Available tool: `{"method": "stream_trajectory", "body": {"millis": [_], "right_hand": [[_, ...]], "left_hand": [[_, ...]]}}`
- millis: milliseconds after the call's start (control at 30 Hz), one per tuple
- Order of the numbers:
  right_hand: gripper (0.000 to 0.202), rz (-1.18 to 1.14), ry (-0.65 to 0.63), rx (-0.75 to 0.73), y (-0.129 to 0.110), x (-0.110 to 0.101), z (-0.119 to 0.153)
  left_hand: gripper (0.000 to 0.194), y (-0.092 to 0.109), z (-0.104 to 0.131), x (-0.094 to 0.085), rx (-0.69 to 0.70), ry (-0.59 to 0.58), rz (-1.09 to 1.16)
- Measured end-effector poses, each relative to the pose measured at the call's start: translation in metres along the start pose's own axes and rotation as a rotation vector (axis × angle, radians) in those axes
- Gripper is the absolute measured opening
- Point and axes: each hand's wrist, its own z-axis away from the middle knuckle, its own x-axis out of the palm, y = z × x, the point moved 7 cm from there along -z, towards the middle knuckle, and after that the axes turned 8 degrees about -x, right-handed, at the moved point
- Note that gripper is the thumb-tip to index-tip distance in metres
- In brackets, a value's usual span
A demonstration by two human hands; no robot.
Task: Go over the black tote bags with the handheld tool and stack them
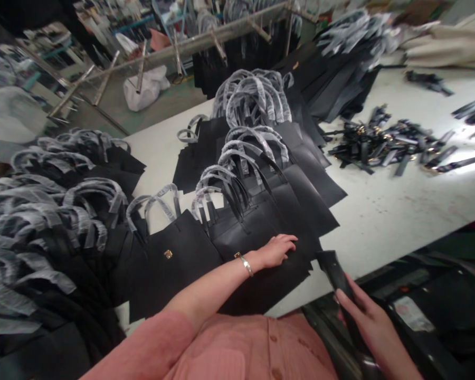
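My left hand (276, 250) rests palm down on a black bag panel (245, 221), its fingers stretched out and slightly bent. The panel lies in an overlapping row of similar black panels with plastic-wrapped handles (257, 100). Beside it, to the left, is a black bag panel with a gold clasp (174, 258). At the lower right, my right hand (370, 319) is closed around a long black strap-like piece (334, 272). The far end of that piece is close to the panel's right edge. Its exact kind I cannot make out.
Black straps with gold fittings (383, 140) lie heaped on the white table (388, 206). More wrapped-handle bags (43, 216) crowd the left. Beyond the table stands a metal rack (206, 45). Dark material (439, 285) is below the table's near edge at right.
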Motion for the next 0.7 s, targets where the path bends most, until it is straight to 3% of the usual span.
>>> {"method": "stream_trajectory", "body": {"millis": [100, 233, 500, 700], "right_hand": [[0.087, -0.16, -0.19, 0.138, 0.014, 0.01, 0.017], [0.079, -0.243, -0.307, 0.129, 0.024, 0.032, 0.019], [0.083, -0.304, -0.283, 0.167, 0.026, 0.034, 0.015], [0.084, -0.188, -0.039, 0.09, 0.007, 0.016, 0.002]], "left_hand": [[0.028, 0.0, 0.0, 0.0, 0.005, 0.004, 0.007], [0.025, 0.002, 0.001, 0.0, 0.02, 0.003, 0.005], [0.025, 0.003, 0.003, 0.001, 0.021, 0.005, -0.014], [0.022, 0.005, 0.006, 0.0, 0.029, 0.025, -0.023]]}}
